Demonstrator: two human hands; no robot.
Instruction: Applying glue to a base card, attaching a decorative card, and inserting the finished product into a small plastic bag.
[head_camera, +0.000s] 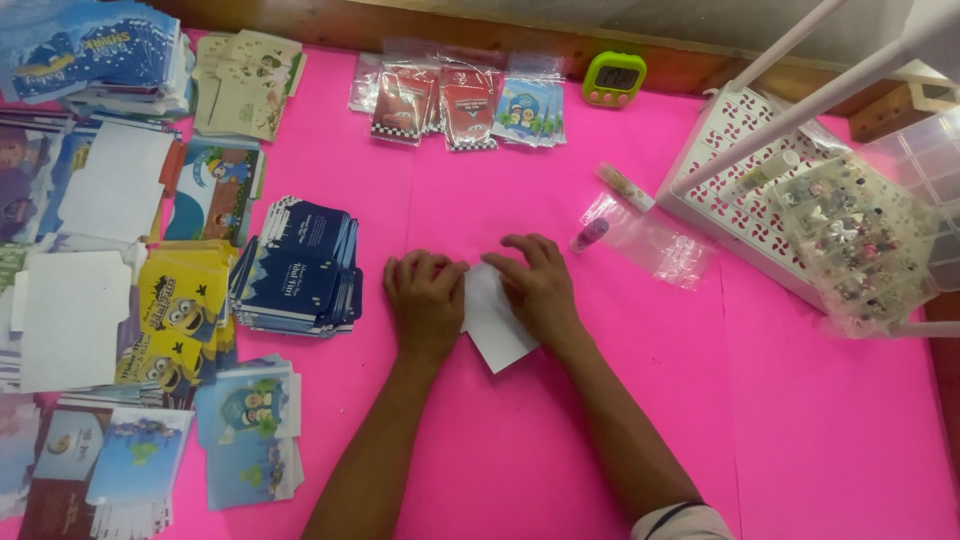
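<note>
A small white card (492, 325) lies flat on the pink table cover (620, 400) in the middle of the view. My left hand (425, 300) presses palm-down on its left edge, fingers curled. My right hand (537, 285) lies palm-down over its upper right part, fingers spread toward the left hand. Both hands hide most of the card; only its lower corner and a strip between the hands show. A stack of dark blue printed cards (298, 268) sits just left of my left hand.
Stacks of printed cards fill the left side, among them yellow cartoon ones (180, 310). Red and blue packets in clear sleeves (455, 100) and a green timer (614, 78) lie at the back. A white basket (735, 180), clear bead box (865, 240) and plastic bag (660, 245) stand right.
</note>
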